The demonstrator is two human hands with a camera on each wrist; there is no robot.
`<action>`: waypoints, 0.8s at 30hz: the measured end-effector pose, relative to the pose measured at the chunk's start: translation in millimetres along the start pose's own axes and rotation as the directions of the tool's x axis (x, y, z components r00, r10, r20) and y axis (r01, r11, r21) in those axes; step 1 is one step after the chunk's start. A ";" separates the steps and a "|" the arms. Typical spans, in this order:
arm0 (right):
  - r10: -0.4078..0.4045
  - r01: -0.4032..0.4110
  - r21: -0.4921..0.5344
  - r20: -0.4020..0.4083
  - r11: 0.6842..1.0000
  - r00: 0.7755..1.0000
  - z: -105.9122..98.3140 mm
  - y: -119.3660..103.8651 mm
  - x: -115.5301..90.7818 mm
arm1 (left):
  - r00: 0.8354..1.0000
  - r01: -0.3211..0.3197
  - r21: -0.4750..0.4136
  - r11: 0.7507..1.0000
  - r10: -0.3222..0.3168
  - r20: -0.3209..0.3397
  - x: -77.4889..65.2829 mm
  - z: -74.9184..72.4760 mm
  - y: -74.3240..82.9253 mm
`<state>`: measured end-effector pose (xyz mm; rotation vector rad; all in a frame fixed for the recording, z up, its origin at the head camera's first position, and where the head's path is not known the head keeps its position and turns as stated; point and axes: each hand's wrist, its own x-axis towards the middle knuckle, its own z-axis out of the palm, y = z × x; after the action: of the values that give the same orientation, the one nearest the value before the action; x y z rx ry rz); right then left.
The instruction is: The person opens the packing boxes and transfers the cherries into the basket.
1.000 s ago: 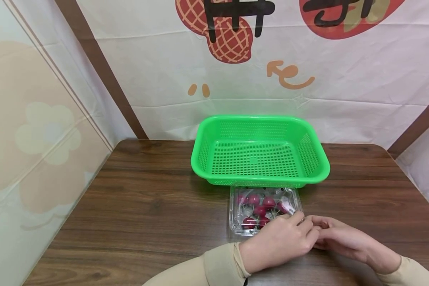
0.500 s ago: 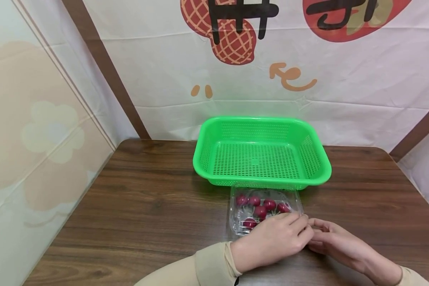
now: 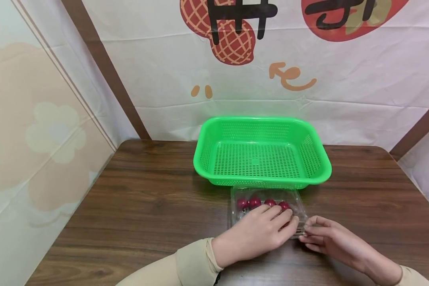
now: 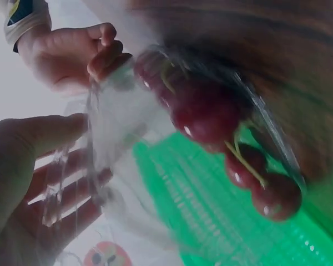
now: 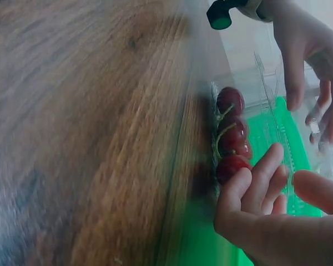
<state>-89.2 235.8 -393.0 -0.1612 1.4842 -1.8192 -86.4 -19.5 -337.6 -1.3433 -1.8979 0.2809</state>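
A clear plastic clamshell box of dark red cherries sits on the table, just in front of the green basket. My left hand lies over the front right part of the box, hiding some cherries. In the left wrist view its thumb and fingers lie on either side of the clear lid, holding it. My right hand is at the box's front right corner, with bent fingers touching the plastic. In the right wrist view the right fingertips are close beside the cherries, low along the box's side.
A green perforated basket stands at the back of the brown wood-grain table, right behind the box. A white printed cloth hangs behind the table, with another cloth along the left side.
My left hand has moved left and slightly forward from the box's corner, apart from my right hand, and now covers the front cherries. The right hand stays near the same corner.
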 end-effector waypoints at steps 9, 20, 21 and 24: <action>0.001 -0.001 0.007 0.045 1.000 0.999 -4.8 -3.9 -2.1 | 0.992 0.020 0.004 1.000 -0.019 -0.121 -1.6 -8.9 -13.2; 0.017 -0.019 0.019 0.064 1.000 0.998 -8.0 -5.3 -2.4 | 0.992 0.051 0.018 0.999 -0.049 -0.114 -4.6 1.0 -20.8; 0.022 -0.023 0.019 0.066 1.000 0.998 -8.5 -5.3 -2.5 | 0.993 0.051 0.016 0.999 -0.049 -0.108 -4.4 0.2 -22.1; 0.026 -0.027 0.015 0.074 1.000 0.997 -10.1 -5.5 -3.3 | 0.994 0.052 0.019 0.998 -0.050 -0.097 -3.1 -2.4 -25.4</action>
<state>-94.9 245.8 -390.2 -0.1982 1.4137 -1.7848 -102.1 -33.4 -322.8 -1.2697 -1.8404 0.2072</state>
